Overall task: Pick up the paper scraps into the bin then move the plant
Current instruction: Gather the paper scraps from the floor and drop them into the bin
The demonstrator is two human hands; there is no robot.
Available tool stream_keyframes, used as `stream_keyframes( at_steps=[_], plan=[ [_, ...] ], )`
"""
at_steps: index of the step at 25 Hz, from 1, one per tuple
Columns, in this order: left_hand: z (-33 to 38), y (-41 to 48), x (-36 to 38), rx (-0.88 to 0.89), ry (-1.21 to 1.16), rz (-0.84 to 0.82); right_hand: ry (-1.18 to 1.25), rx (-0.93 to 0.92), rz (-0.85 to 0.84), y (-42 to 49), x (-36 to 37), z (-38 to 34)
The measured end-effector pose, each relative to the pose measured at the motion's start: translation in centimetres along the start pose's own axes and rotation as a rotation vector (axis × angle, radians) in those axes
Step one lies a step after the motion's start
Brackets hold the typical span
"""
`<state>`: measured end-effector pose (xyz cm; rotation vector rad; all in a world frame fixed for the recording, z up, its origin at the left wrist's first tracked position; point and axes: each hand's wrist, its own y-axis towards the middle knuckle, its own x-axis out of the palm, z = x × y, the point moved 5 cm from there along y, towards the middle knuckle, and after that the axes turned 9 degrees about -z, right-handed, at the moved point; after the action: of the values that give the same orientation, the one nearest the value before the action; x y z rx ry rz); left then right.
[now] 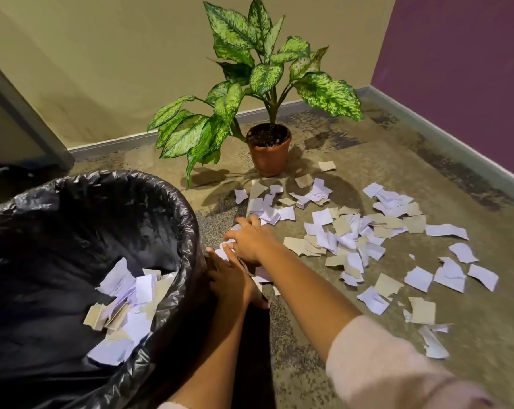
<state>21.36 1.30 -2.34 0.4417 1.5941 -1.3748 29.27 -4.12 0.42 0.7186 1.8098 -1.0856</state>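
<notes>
Where the paper scraps thin out toward the bin, both hands meet over a small clump on the carpet, just right of the rim. The left hand lays fairly straight fingers against it. The right hand covers it with curved fingers; closure cannot be determined. The remaining scraps lie rightward, nearer the right hand. The plant stands beyond.

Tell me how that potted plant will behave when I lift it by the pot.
Probably top-heavy: the foliage spreads far wider than the small pot, so it may tip. The long drooping leaves look floppy and will likely sway. The pot looks rigid, likely a firm hold.
</notes>
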Motion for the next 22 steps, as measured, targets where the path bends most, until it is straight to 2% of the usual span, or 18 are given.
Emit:
stream_keyframes(
  at_steps=[3, 6, 11, 15, 17, 19, 20, 22],
  plan=[
    [-0.3, 0.7, -0.3, 0.000, 0.063, -0.005, -0.090, -0.008, -0.095, 1.1, 0.9, 0.3],
    [-0.5, 0.3, -0.2, 0.043, 0.155, -0.073, -0.060, -0.029, -0.170, 0.6, 2.3, 1.2],
    [0.3, -1.1, -0.8, 0.124, 0.025, 0.013, 0.005, -0.073, -0.165, -2.7, 3.0, 2.6],
    [0.8, -2.7, 0.0, 0.284, 0.103, 0.205, -0.009, -0.082, -0.160, -6.7, 4.7, 3.3],
    [0.8, -3.7, 1.4, 0.367, -0.026, 0.185, -0.026, -0.084, -0.141, -8.6, 5.5, 3.8],
    [0.7, -4.4, 2.4, 0.431, -0.175, 0.093, -0.021, -0.075, -0.118, -10.3, 6.0, 4.2],
    [0.6, -4.8, 2.6, 0.468, -0.207, 0.077, -0.021, -0.073, -0.106, -10.9, 6.1, 4.4],
    [0.1, -5.7, 2.3, 0.512, -0.135, 0.149, -0.029, -0.067, -0.084, -11.9, 6.2, 4.8]
  ],
)
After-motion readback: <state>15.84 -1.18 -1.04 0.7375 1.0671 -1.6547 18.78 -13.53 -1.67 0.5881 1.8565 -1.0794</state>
